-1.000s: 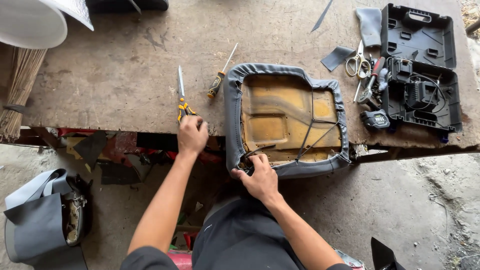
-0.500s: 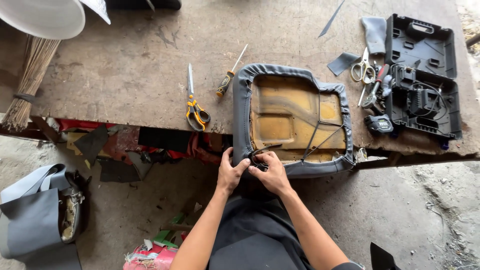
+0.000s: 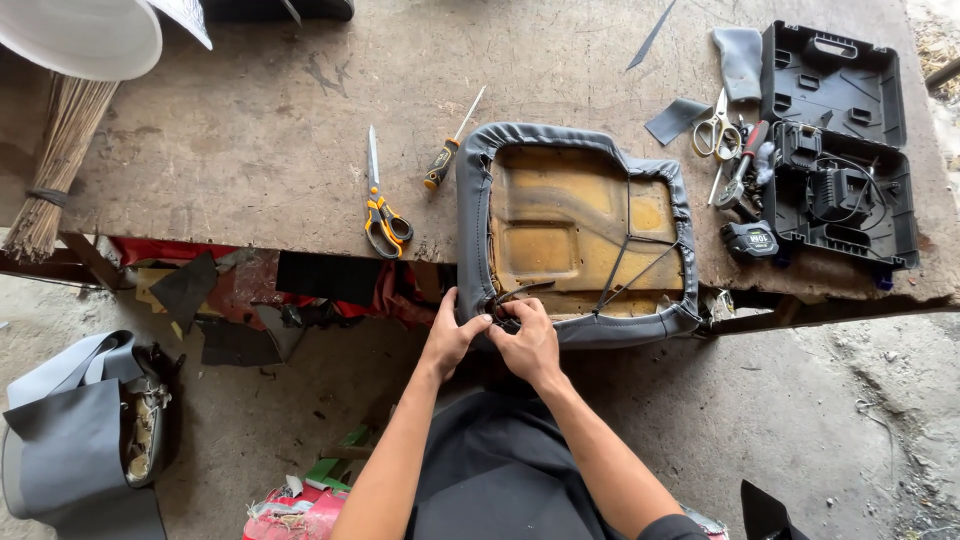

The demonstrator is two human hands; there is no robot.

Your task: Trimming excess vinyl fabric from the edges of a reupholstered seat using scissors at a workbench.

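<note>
From the head view, you have both hands at the near left corner of the seat cushion [image 3: 585, 235], which lies upside down on the bench [image 3: 250, 150] with its near edge hanging over the front. Your left hand [image 3: 452, 335] curls around the grey cover at that corner, fingers closed on the fabric. Your right hand [image 3: 528, 340] sits just beside it, touching it, fingers pinched on the cover edge and the dark cord there. The yellow foam shows inside the cover's rim. To the left of the cushion lie the yellow-handled scissors [image 3: 382, 205] and a screwdriver [image 3: 450, 145]. To the right stands an open black tool case [image 3: 838, 150].
</note>
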